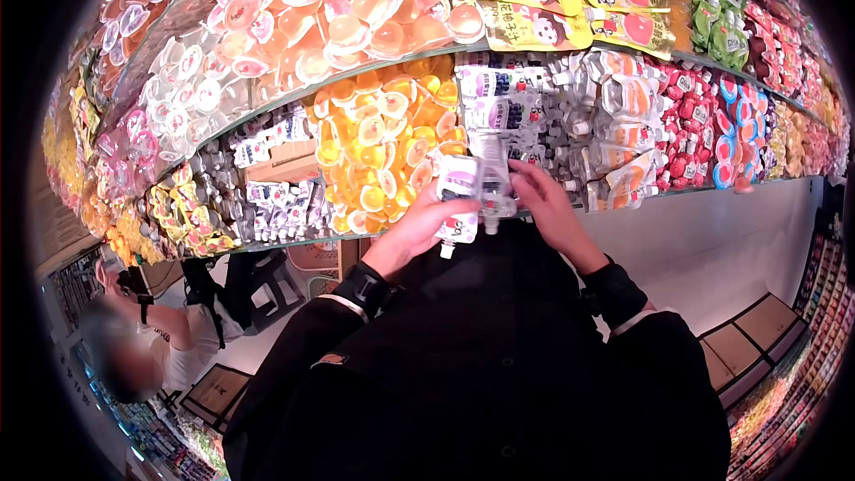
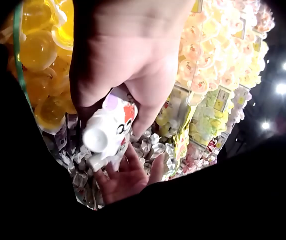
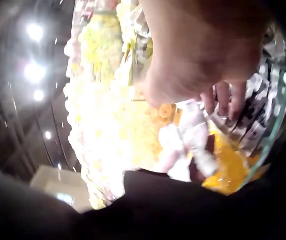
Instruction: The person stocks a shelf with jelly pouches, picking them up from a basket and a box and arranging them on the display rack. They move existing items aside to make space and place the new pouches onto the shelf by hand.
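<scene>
In the head view both hands meet in front of a stocked shelf. My left hand grips a white spouted pouch with purple print, its cap pointing down toward me. My right hand holds a clearer silvery pouch pressed against the first one. In the left wrist view the left hand is wrapped round the pouch, whose white cap faces the camera, and the right hand lies just below it. The right wrist view shows the right hand over the blurred pouches.
Glass shelves hold orange jelly cups, peach cups, yellow pouches, more spouted pouches and red packs. Another person stands at the lower left. Cardboard boxes sit on the floor to the right.
</scene>
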`<state>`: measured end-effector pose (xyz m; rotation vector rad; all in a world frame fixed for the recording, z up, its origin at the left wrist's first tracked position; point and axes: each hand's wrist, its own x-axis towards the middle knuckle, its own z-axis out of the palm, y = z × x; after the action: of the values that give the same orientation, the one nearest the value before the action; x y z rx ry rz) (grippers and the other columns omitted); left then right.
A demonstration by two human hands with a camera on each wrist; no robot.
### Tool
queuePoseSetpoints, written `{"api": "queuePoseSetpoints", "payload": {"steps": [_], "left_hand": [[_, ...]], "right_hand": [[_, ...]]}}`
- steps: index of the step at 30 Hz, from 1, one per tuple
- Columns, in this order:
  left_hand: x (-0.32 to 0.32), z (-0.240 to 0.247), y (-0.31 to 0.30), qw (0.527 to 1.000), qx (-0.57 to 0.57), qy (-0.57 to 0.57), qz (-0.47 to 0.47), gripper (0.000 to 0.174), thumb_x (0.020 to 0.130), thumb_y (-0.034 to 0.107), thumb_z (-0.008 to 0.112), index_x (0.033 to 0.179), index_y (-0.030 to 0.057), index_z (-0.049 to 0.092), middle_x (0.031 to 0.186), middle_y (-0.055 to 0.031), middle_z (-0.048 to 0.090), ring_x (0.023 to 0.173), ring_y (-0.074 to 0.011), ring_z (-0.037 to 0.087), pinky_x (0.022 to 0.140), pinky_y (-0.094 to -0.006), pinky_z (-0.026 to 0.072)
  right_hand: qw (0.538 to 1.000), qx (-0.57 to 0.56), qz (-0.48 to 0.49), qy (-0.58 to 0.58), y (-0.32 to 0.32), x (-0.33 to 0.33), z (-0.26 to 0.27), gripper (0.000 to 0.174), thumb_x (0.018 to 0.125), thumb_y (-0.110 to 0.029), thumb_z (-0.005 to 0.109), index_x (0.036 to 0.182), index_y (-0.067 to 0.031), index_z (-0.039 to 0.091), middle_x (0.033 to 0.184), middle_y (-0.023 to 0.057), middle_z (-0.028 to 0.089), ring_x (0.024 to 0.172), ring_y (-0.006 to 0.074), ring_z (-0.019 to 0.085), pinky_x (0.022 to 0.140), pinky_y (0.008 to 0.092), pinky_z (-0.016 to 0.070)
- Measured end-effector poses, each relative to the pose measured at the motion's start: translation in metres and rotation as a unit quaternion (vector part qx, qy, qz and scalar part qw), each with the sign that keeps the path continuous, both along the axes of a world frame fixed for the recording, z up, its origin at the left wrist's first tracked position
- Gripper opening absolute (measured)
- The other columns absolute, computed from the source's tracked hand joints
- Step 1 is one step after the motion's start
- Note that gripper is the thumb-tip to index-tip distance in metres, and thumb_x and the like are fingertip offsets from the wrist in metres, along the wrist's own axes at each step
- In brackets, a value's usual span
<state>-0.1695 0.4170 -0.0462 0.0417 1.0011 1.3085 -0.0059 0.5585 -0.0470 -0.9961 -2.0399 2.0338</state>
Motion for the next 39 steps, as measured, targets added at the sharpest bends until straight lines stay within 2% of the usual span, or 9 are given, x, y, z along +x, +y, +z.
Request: {"api": "queuePoseSetpoints", "payload": {"steps": [5, 7, 10, 13, 18, 23, 27, 38, 39], "left_hand": [[-0.005, 0.029, 0.001, 0.991, 0.037, 0.06, -0.115, 0.041, 0.082, 0.001, 0.065, 0.12, 0.0027, 0.051, 0.106, -0.0088, 0.063, 0.088, -0.0174, 0.064, 0.075, -0.0302, 0.0539], [-0.007, 0.028, 0.001, 0.99, 0.022, 0.064, -0.127, 0.041, 0.082, 0.003, 0.065, 0.12, 0.003, 0.051, 0.105, -0.0087, 0.063, 0.086, -0.0173, 0.064, 0.074, -0.0299, 0.0542], [-0.001, 0.017, 0.001, 0.994, -0.055, 0.084, -0.052, 0.036, 0.086, 0.013, 0.065, 0.118, 0.0041, 0.051, 0.103, -0.0084, 0.064, 0.08, -0.0154, 0.065, 0.07, -0.0285, 0.055], [0.005, 0.03, 0.018, 0.993, -0.11, 0.044, -0.007, 0.032, 0.086, 0.015, 0.066, 0.114, 0.0036, 0.053, 0.098, -0.0073, 0.065, 0.076, -0.0134, 0.064, 0.065, -0.027, 0.0543], [0.012, 0.005, 0.022, 0.954, -0.04, 0.284, 0.091, 0.022, 0.086, 0.012, 0.066, 0.103, 0.0011, 0.059, 0.09, -0.006, 0.066, 0.075, -0.011, 0.062, 0.068, -0.0257, 0.0507], [0.023, 0.007, 0.04, 0.801, 0.065, 0.586, -0.105, 0.035, 0.081, 0.012, 0.069, 0.113, 0.0001, 0.059, 0.1, -0.0098, 0.066, 0.09, -0.016, 0.062, 0.078, -0.0297, 0.0486], [0.027, -0.008, 0.047, 0.857, -0.002, 0.494, -0.147, 0.038, 0.08, 0.012, 0.07, 0.113, -0.0001, 0.059, 0.097, -0.0131, 0.067, 0.086, -0.0185, 0.064, 0.076, -0.0304, 0.049], [0.027, -0.025, 0.044, 0.824, -0.068, 0.518, -0.218, 0.033, 0.084, 0.019, 0.066, 0.107, -0.0043, 0.057, 0.072, -0.0078, 0.064, 0.058, -0.0096, 0.061, 0.053, -0.0245, 0.0474], [0.027, -0.01, 0.044, 0.854, -0.085, 0.466, -0.214, 0.04, 0.082, 0.021, 0.068, 0.109, -0.0052, 0.056, 0.079, -0.0138, 0.065, 0.07, -0.0195, 0.063, 0.062, -0.0304, 0.0488]], "right_hand": [[0.966, -0.22, -0.128, 0.055, -0.012, 0.015, 0.007, 0.041, 0.083, -0.007, 0.066, 0.121, -0.0016, 0.051, 0.115, 0.0122, 0.059, 0.1, 0.0165, 0.057, 0.085, 0.0308, 0.0479], [0.982, -0.149, -0.106, 0.045, -0.007, 0.032, 0.003, 0.045, 0.078, 0.002, 0.066, 0.12, -0.0028, 0.051, 0.112, 0.0107, 0.059, 0.096, 0.0155, 0.059, 0.082, 0.0268, 0.0476], [0.938, 0.327, 0.039, 0.105, 0.004, 0.037, 0.009, 0.034, 0.066, 0.009, 0.062, 0.098, -0.0023, 0.061, 0.099, 0.0107, 0.061, 0.09, 0.0297, 0.059, 0.076, 0.0363, 0.0468], [0.877, 0.45, 0.058, 0.159, 0.014, 0.031, -0.013, 0.032, 0.064, 0.009, 0.06, 0.094, -0.0035, 0.06, 0.092, 0.009, 0.061, 0.089, 0.0281, 0.059, 0.073, 0.037, 0.0476], [0.788, 0.577, 0.185, 0.112, 0.021, 0.023, -0.032, 0.02, 0.072, -0.005, 0.056, 0.092, -0.0059, 0.058, 0.107, 0.0091, 0.057, 0.109, 0.0265, 0.054, 0.092, 0.0404, 0.0423], [0.752, 0.606, 0.258, -0.025, 0.019, 0.019, -0.023, 0.024, 0.074, -0.008, 0.053, 0.097, 0.0007, 0.056, 0.133, 0.0176, 0.044, 0.13, 0.0313, 0.037, 0.105, 0.0417, 0.0343], [0.76, 0.591, 0.265, -0.048, 0.009, 0.023, -0.008, 0.031, 0.073, -0.006, 0.054, 0.101, 0.0058, 0.055, 0.139, 0.0207, 0.038, 0.133, 0.0329, 0.033, 0.106, 0.0419, 0.0328], [0.886, 0.393, 0.246, 0.002, 0.015, 0.047, -0.031, 0.041, 0.081, -0.007, 0.059, 0.119, 0.0057, 0.051, 0.131, 0.0255, 0.044, 0.127, 0.0376, 0.039, 0.096, 0.0404, 0.043], [0.886, 0.394, 0.246, 0.003, 0.015, 0.047, -0.026, 0.041, 0.081, -0.007, 0.059, 0.119, 0.0057, 0.051, 0.131, 0.0255, 0.044, 0.127, 0.0376, 0.039, 0.096, 0.0404, 0.043]]}}
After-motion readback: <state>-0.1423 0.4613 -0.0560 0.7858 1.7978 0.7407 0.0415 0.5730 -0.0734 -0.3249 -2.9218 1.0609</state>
